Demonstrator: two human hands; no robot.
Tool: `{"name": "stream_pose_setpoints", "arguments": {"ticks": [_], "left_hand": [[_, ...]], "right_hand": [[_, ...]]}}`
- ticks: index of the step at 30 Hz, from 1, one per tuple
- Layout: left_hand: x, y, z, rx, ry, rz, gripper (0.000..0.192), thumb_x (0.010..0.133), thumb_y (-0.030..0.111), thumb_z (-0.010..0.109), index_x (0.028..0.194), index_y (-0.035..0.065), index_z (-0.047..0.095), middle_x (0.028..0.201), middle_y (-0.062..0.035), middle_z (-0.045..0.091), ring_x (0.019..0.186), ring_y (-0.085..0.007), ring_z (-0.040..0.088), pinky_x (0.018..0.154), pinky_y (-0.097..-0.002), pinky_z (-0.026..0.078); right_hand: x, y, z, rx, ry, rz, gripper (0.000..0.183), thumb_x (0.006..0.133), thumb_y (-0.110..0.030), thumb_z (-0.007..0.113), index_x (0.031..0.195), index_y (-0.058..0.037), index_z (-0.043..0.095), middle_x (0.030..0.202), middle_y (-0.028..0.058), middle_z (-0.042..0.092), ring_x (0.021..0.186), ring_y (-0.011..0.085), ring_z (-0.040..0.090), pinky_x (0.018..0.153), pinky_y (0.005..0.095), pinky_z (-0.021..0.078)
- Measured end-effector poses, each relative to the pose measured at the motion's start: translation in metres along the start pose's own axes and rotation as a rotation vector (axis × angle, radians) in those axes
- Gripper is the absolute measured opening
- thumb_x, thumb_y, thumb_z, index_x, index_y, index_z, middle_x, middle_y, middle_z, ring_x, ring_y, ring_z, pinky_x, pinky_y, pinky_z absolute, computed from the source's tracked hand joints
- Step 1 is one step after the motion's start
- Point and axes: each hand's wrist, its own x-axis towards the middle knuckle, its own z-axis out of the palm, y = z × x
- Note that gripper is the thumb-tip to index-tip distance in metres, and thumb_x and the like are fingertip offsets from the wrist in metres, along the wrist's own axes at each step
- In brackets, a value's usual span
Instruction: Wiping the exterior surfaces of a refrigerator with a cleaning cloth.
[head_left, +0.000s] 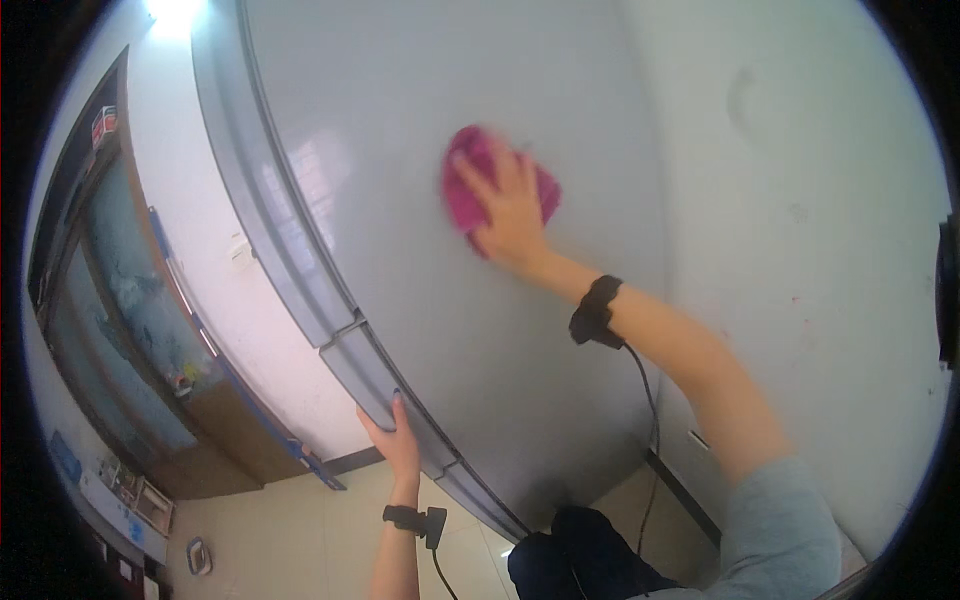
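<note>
A crumpled magenta cloth lies flat against the grey side panel of a refrigerator. On top of it my right hand presses with spread fingers, slightly blurred. Lower left, my left hand grips the edge of the refrigerator's middle door, its thumb on the side near the door seam. The fingers behind that door are partly hidden. Another door is above it and a lower one below, all shut.
A white wall stands close on the right. Black wrist straps trail cables. At left are a wood-framed glass door, a blue-and-white pole against the wall, and a small basin-like object on the tiled floor.
</note>
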Motion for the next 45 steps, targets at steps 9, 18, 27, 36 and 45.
{"name": "stream_pose_setpoints", "arguments": {"ticks": [9,18,27,36,45], "left_hand": [[0.006,-0.023,-0.002,0.028,0.025,0.011,0.05,0.09,0.023,0.057,0.127,-0.007,0.042,0.119,-0.0196,0.053,0.109,-0.0277,0.05,0.095,-0.0353,0.037],[-0.001,-0.027,0.013,-0.04,0.07,-0.008,0.052,0.091,0.021,0.056,0.13,-0.008,0.038,0.125,-0.0203,0.049,0.113,-0.0279,0.048,0.098,-0.0357,0.036],[0.003,-0.052,0.011,-0.072,0.121,-0.072,0.053,0.089,0.022,0.059,0.128,-0.0098,0.04,0.124,-0.0219,0.05,0.113,-0.03,0.049,0.098,-0.0365,0.036],[0.002,-0.038,0.008,0.029,0.099,0.006,0.047,0.089,0.017,0.057,0.124,-0.011,0.043,0.118,-0.0219,0.054,0.106,-0.0292,0.053,0.093,-0.0362,0.039],[0.001,-0.031,0.005,-0.002,0.13,-0.004,0.042,0.091,0.018,0.056,0.121,-0.0093,0.046,0.113,-0.0183,0.055,0.102,-0.0262,0.053,0.091,-0.0341,0.039]], "right_hand": [[0.064,0.053,-0.014,-0.006,0.046,0.016,0.066,0.067,-0.006,0.059,0.131,-0.0143,0.045,0.142,0.0153,0.033,0.128,0.0391,0.033,0.108,0.0492,0.0247],[0.022,0.19,-0.056,-0.151,0.197,0.396,0.054,0.092,-0.034,0.046,0.137,-0.007,0.035,0.144,0.0242,0.024,0.13,0.0404,0.028,0.109,0.0472,0.0188],[-0.099,0.179,-0.064,-0.032,0.31,0.65,0.057,0.092,-0.029,0.049,0.137,0.0008,0.03,0.139,0.0231,0.033,0.128,0.041,0.029,0.107,0.045,0.0229],[0.099,0.173,-0.043,-0.298,0.247,0.231,0.051,0.087,-0.023,0.05,0.135,-0.0071,0.04,0.143,0.0236,0.026,0.129,0.0425,0.027,0.109,0.0504,0.0206],[0.114,0.025,0.01,0.129,-0.013,-0.468,0.058,0.072,-0.009,0.053,0.13,-0.0155,0.048,0.14,0.0159,0.037,0.129,0.0332,0.035,0.109,0.0502,0.0229]]}}
